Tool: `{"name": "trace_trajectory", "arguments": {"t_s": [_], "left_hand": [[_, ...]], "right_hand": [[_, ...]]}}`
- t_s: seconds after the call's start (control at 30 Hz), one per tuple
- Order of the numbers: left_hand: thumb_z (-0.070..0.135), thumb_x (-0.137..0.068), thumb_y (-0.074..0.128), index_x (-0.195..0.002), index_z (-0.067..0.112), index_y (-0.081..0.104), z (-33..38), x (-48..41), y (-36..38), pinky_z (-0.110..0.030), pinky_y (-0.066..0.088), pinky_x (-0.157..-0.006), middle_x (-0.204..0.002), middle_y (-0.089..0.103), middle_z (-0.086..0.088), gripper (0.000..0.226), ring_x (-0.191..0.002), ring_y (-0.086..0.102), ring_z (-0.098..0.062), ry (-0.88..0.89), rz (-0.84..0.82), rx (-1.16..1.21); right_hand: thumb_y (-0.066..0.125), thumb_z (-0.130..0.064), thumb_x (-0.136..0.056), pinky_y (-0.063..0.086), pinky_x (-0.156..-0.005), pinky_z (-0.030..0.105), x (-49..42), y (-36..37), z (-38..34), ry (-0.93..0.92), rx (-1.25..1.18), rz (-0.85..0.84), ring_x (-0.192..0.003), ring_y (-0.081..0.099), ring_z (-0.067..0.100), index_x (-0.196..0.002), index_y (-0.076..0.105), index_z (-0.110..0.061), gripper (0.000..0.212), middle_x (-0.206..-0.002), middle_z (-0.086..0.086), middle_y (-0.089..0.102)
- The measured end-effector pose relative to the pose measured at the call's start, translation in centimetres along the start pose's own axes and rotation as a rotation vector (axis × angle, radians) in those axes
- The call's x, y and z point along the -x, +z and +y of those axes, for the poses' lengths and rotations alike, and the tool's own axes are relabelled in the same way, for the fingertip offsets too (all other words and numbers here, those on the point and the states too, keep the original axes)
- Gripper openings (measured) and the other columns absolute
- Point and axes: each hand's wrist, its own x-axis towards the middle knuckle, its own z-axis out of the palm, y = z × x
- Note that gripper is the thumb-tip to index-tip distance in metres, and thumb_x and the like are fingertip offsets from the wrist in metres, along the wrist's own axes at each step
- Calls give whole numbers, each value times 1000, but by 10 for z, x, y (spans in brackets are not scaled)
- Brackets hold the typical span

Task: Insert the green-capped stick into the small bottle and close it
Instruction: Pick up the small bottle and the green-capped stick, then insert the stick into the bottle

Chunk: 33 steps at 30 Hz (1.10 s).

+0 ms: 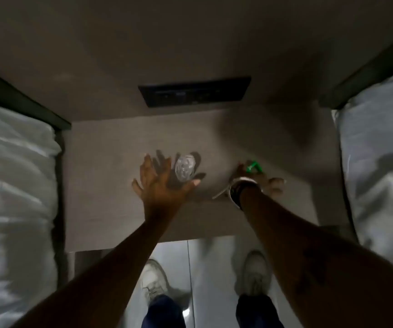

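Left hand (pixel 161 183) spread wide, fingers (pixel 146 166) fanned apart, thumb (pixel 194 183) stretched out to the right. Palm side facing the bottle (pixel 185 167), not clamped on it. Touching or just shy of it? Cannot tell through the blur. Bottle small, clear, glinting, standing just beside the fingers on the worktop (pixel 110 166), dark hand shadow behind it.

Over to the right hand (pixel 258 177), down on the worktop, well apart from the bottle. Fingers curled together around the stick's green cap (pixel 253 167), green poking out above the knuckles. Thin pale stick (pixel 221 192) slanting out below the wrist toward the lower left, tip low near the surface. Dark band with pale edging (pixel 239 188) around that wrist.

Both forearms bare, reaching in from the bottom corners. Worktop pale grey-beige, narrow, dimly lit. Dark rectangular panel (pixel 194 92) on the wall behind, details too blurred to read. White bedding (pixel 13 185) bunched up on the left, more white bedding (pixel 377 150) on the right, worktop wedged between the two. Down below the near edge: glossy pale floor (pixel 205 268), two white shoes (pixel 154 280), dark blue trouser legs (pixel 164 311). Whole scene soft with motion blur.
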Motion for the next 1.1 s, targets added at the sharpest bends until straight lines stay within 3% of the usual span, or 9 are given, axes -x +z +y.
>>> {"name": "trace_trajectory", "arguments": {"t_s": [0.07, 0.13, 0.53, 0.67, 0.73, 0.83, 0.93, 1.03, 1.1], "left_hand": [[76, -63, 65, -125, 33, 56, 3, -5, 14, -66, 13, -109, -157, 24, -16, 76, -143, 22, -32, -9, 80, 68], [65, -60, 76, -107, 26, 68, 6, -8, 20, -70, 26, -103, -151, 36, -17, 62, -136, 37, -36, -44, 186, 145], [46, -63, 83, -110, 18, 68, 19, -11, 16, -59, 21, -111, -153, 32, -14, 56, -140, 30, -28, -27, 209, 267], [47, -66, 80, -109, 21, 67, 19, -12, 16, -62, 24, -108, -151, 35, -16, 52, -139, 31, -31, -17, 183, 255], [49, -68, 79, -112, 23, 66, 18, -10, 17, -62, 24, -108, -152, 34, -16, 53, -139, 30, -31, 10, 125, 248], [54, -70, 74, -114, 25, 66, 17, -10, 16, -62, 26, -107, -152, 35, -15, 53, -139, 31, -30, 54, 51, 208], [56, -72, 72, -118, 29, 64, 18, -12, 14, -60, 25, -110, -154, 31, -10, 53, -141, 26, -25, 91, -35, 165], [54, -72, 72, -117, 31, 64, 19, -13, 13, -61, 25, -110, -155, 30, -8, 51, -141, 25, -25, 146, -85, 167], [52, -72, 74, -116, 30, 64, 20, -13, 13, -61, 25, -110, -154, 31, -7, 51, -141, 27, -25, 162, -82, 185]], "right_hand": [[54, -62, -81, 15, -114, 65, -5, -1, -7, 222, -80, 230, -140, 20, 44, -114, 58, -35, 43, -156, 17, 18], [51, -63, -79, 22, -109, 64, -6, -9, -13, 288, -22, 325, -132, 30, 39, -111, 63, -24, 52, -148, 15, 33], [62, -52, -73, 36, -104, 52, 3, -16, -15, 279, -41, 257, -115, 44, 35, -101, 61, -16, 46, -119, 12, 58], [68, -57, -67, 42, -98, 48, 13, -29, -35, 100, -301, 216, -109, 52, 36, -63, 49, -13, 49, -104, 13, 64], [72, -55, -71, 49, -84, 41, 22, -45, -49, -67, -419, 125, -93, 59, 32, -53, 50, -15, 50, -81, 12, 67], [75, -35, -79, 46, -59, 25, 42, -71, -60, -256, -708, 74, -59, 55, 15, -54, 48, -27, 37, -55, -8, 52], [80, -29, -73, 43, -45, 10, 62, -84, -58, -418, -969, 196, -44, 53, -4, -59, 66, -18, 23, -47, -15, 61], [80, -24, -74, 49, -68, 13, 76, -87, -59, -542, -1123, 284, -76, 64, 0, -64, 71, -24, 13, -78, -11, 70], [79, -24, -74, 54, -85, 27, 80, -85, -58, -615, -1128, 305, -96, 66, 12, -74, 71, -24, 8, -96, -1, 71]]}}
